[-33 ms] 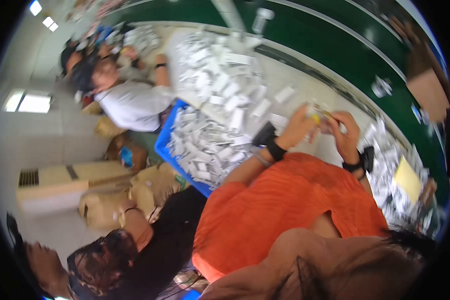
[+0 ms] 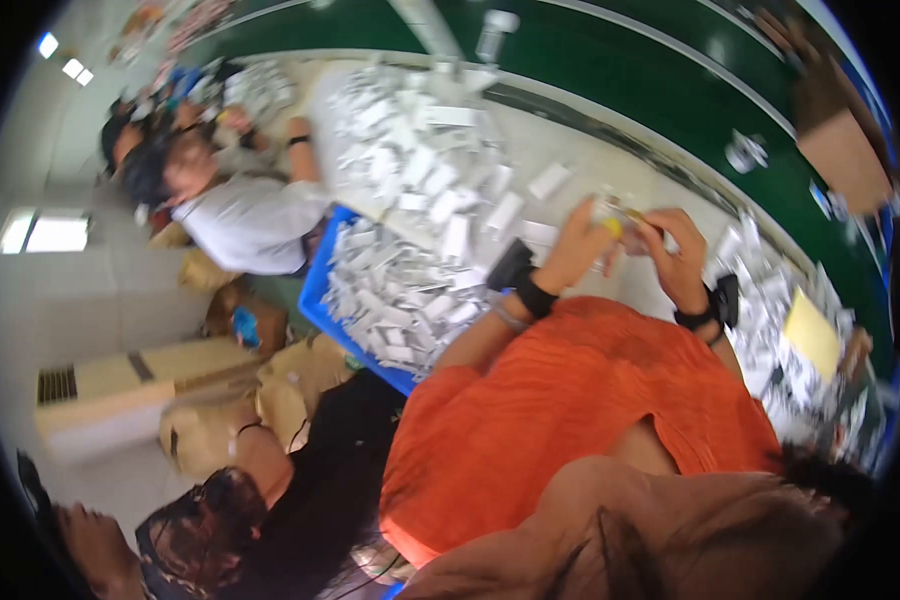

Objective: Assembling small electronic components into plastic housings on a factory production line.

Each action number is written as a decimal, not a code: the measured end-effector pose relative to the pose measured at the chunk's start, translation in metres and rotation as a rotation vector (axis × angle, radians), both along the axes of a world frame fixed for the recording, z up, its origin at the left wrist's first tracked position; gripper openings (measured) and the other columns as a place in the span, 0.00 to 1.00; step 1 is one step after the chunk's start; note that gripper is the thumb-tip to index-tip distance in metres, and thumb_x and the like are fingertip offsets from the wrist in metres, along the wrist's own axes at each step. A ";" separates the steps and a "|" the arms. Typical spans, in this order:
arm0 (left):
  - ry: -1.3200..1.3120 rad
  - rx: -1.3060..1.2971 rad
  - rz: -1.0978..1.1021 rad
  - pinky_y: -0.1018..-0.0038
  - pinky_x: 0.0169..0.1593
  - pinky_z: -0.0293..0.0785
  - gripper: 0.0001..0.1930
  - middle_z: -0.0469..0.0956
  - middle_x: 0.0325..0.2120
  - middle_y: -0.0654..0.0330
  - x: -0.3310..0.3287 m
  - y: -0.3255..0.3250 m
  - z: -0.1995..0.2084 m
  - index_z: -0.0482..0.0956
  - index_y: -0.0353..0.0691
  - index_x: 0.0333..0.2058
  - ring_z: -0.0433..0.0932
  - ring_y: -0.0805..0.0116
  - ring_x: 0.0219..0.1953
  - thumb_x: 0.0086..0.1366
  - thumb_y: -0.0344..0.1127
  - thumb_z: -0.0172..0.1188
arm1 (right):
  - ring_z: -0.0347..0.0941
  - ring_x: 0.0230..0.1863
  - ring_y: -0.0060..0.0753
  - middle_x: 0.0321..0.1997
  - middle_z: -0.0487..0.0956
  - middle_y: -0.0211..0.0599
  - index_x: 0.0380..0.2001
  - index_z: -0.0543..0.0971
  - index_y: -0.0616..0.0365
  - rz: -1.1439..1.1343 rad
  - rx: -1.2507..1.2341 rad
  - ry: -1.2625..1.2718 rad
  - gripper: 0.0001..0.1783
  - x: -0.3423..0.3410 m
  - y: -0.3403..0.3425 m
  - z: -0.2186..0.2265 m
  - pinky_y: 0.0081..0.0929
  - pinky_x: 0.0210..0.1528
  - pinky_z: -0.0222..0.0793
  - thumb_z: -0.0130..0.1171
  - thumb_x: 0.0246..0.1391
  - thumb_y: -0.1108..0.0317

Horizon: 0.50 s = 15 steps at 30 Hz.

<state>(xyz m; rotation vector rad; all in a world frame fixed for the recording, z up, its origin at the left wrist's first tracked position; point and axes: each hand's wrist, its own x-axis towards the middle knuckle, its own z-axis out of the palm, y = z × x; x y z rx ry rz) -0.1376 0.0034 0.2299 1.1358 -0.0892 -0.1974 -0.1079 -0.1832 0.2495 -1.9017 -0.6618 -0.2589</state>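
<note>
My left hand [image 2: 573,250] and my right hand [image 2: 678,255] are close together over the pale worktop, fingers closed. Between the fingertips is a small, partly see-through piece [image 2: 620,210], too blurred to name. A bright yellow patch shows by my left thumb; I cannot tell whether it belongs to the piece. Both wrists wear black bands. Just left of my left hand lie flat white pieces [image 2: 506,212], like small boxes or packets. Beyond my right wrist is a heap of white packets [image 2: 760,300].
A blue bin [image 2: 317,300] full of white pieces stands left of my arm, against a large white pile [image 2: 410,150]. A green conveyor belt [image 2: 610,60] runs along the far side. A yellow card [image 2: 811,335] lies at right. Co-workers sit at left; brown sacks [image 2: 205,435] stand behind.
The whole view has shifted slightly, so things appear a little further left. My hands stay together around the small piece, with only slight finger movement.
</note>
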 end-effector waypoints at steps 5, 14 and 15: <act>0.135 -0.078 -0.034 0.74 0.20 0.74 0.19 0.73 0.31 0.55 0.004 -0.002 0.017 0.65 0.33 0.51 0.73 0.69 0.22 0.59 0.23 0.41 | 0.74 0.30 0.31 0.35 0.78 0.40 0.37 0.78 0.62 -0.048 0.055 -0.064 0.08 -0.002 0.006 0.010 0.22 0.32 0.69 0.61 0.51 0.79; 0.050 0.022 -0.032 0.74 0.22 0.75 0.19 0.74 0.32 0.54 0.003 -0.012 0.030 0.63 0.31 0.54 0.73 0.69 0.23 0.63 0.23 0.41 | 0.76 0.35 0.40 0.35 0.79 0.35 0.36 0.78 0.58 0.013 0.028 -0.070 0.09 -0.005 -0.004 0.019 0.29 0.38 0.70 0.61 0.50 0.78; 0.033 0.031 -0.029 0.74 0.22 0.75 0.19 0.74 0.32 0.54 0.003 -0.014 0.031 0.63 0.31 0.54 0.73 0.69 0.23 0.63 0.23 0.41 | 0.76 0.35 0.40 0.35 0.79 0.35 0.36 0.78 0.58 0.004 0.026 -0.066 0.09 -0.004 -0.004 0.021 0.29 0.38 0.70 0.61 0.50 0.78</act>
